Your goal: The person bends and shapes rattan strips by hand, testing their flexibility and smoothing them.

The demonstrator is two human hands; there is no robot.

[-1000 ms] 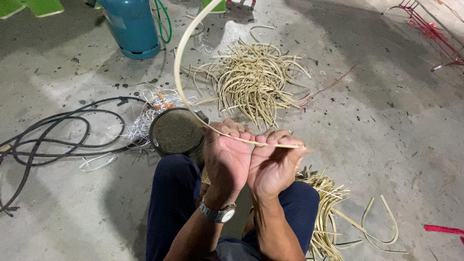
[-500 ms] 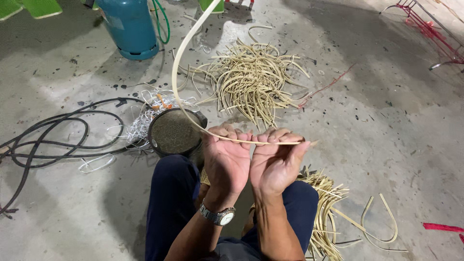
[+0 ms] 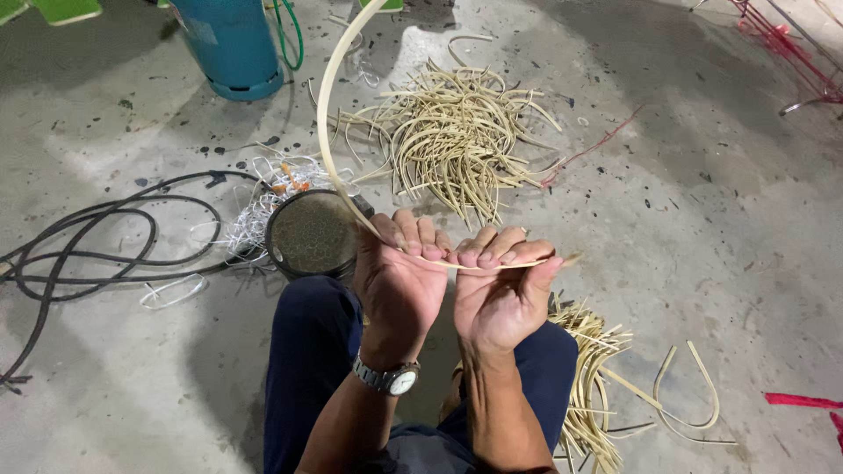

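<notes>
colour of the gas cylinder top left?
Blue-teal; the gas cylinder shows in the head view, standing on the concrete floor.

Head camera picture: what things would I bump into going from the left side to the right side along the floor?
Black hose → round dark pot → left hand → right hand → bent cane loop → red strip.

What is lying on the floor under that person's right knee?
A bundle of pale cane strips fans out from beneath the right leg. How far it continues under the leg is hidden.
</notes>
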